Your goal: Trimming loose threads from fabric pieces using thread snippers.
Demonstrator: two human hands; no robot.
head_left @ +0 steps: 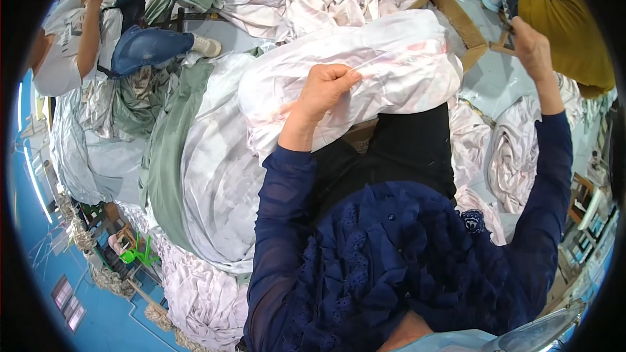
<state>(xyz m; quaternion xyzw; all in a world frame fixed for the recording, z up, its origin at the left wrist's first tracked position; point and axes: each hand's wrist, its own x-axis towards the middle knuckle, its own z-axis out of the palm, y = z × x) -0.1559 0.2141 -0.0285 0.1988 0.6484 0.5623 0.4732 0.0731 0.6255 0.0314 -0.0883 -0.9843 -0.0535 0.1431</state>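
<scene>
Heaps of pale and green cloth cover the floor; on the lap lies a white sheet (391, 58) — the left hand (326, 88) pinches its edge; the right hand (531, 45), raised well apart, clenches something too small to tell; a cardboard box (460, 19) sits behind.

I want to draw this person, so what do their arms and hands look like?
Both arms wear long, dark navy sleeves of thin, slightly see-through fabric that end at the wrists. The left hand and right hand are bare: no gloves, and no rings or watch that I can make out. The matching navy top has ruffled, lacy trim.
</scene>
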